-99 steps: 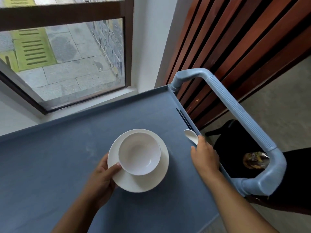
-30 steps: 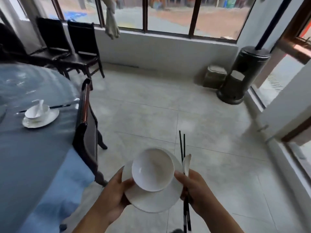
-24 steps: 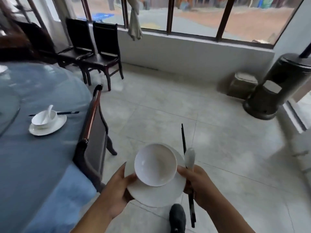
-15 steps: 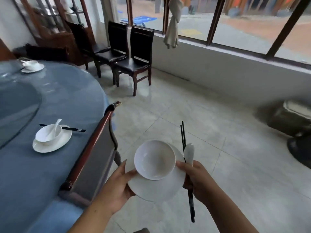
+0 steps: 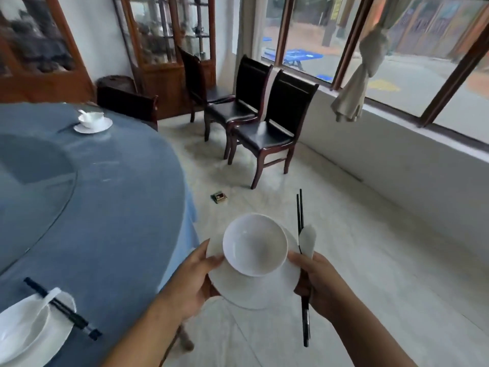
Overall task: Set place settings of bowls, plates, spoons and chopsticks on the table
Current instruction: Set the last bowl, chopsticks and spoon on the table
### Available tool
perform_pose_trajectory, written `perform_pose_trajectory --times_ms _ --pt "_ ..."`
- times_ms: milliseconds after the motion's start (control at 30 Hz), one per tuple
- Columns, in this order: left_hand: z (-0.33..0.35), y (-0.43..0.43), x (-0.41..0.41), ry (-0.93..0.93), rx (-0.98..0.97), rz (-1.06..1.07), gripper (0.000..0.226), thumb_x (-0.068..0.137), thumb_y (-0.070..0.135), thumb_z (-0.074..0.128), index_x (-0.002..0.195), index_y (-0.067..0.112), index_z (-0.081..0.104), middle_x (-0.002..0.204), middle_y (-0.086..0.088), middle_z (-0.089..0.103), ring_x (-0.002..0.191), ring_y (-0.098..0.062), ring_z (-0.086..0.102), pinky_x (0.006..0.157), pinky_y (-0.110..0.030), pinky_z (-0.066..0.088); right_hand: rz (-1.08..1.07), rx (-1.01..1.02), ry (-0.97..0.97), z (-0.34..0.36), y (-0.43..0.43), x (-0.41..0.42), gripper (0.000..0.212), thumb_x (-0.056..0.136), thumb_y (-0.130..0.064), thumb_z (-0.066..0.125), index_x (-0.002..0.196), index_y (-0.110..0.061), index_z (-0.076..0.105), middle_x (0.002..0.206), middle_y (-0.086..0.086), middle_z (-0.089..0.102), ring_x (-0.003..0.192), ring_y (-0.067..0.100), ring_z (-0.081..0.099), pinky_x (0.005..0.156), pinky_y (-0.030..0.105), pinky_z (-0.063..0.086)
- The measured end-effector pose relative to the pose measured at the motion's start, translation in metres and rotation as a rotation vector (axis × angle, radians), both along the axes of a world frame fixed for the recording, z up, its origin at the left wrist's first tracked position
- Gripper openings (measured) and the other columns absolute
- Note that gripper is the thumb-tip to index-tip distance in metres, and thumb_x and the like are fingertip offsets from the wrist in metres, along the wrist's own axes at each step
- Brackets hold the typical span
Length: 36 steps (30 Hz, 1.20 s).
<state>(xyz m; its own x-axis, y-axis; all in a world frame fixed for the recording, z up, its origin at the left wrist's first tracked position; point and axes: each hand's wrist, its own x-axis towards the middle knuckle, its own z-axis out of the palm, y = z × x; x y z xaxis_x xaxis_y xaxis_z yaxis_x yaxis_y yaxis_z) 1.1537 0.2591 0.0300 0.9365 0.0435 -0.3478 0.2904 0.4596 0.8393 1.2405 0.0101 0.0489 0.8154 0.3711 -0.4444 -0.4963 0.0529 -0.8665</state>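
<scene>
While the load itself looks unaltered from half a second ago, the head view has swung left and the person has come on round the table [image 5: 113, 213]. The laid setting [image 5: 26, 337] that sat at mid-left is now in the near left corner. The dark chair back that stood between the person and the cloth no longer blocks the edge. A second laid setting [image 5: 92, 122] shows at the far left rim, and the blue cloth between the two is bare apart from the glass turntable [image 5: 31, 186]. That stretch is probably where this set goes, so I judge the carrying nearly over and the putting-down not yet begun.

The plate [image 5: 260, 294] is held in the air over the floor, just right of the table edge, with the bowl [image 5: 255, 245] standing on it toward its far side. The left hand [image 5: 193, 284] grips the plate's left rim. Its thumb lies on top against the bowl's wall, and its fingers are hidden beneath. The right hand [image 5: 321, 287] is curled round the chopsticks [image 5: 300, 207] and the spoon [image 5: 307, 241] together, with its thumb touching the plate's right rim. The spoon's scoop and the sticks' thin ends point away beyond the knuckles, while the thick ends hang out toward the person. The spoon's handle is buried in the fist.

Two black chairs [image 5: 267, 128] stand by the window at the far side. A small box [image 5: 219, 197] lies on the floor between them and the plate.
</scene>
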Motion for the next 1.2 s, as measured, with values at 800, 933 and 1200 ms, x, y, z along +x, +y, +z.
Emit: perform_pose_trajectory --times_ms 800,933,1200 --pt "0.042 0.294 0.599 -0.041 -0.025 0.480 0.048 0.080 0.011 0.066 0.126 0.027 0.067 0.115 -0.011 0.074 0.094 -0.030 0.074 0.064 -0.041 0.060 0.497 0.085 0.004 0.032 0.373 0.723 0.021 0.094 -0.013 0.062 0.077 -0.015 0.049 0.049 -0.006 0.030 0.038 0.008 0.025 0.035 0.020 0.025" --pt "0.021 0.379 0.680 -0.035 -0.014 0.591 0.044 0.091 0.002 0.057 0.129 0.022 0.064 0.110 -0.014 0.074 0.087 -0.030 0.074 0.056 -0.039 0.058 0.577 0.086 -0.016 0.017 0.473 0.811 0.022 0.095 -0.014 0.061 0.074 -0.016 0.054 0.048 -0.008 0.033 0.037 0.007 0.026 0.034 0.021 0.026" --pt "0.029 0.560 0.821 -0.024 -0.010 0.702 0.041 0.086 0.006 0.062 0.117 0.032 0.072 0.116 -0.010 0.074 0.098 -0.030 0.074 0.070 -0.044 0.059 0.679 0.083 -0.012 0.019 0.671 0.962 0.031 0.088 -0.023 0.067 0.058 -0.024 0.069 0.048 -0.007 0.035 0.039 0.009 0.027 0.037 0.021 0.026"
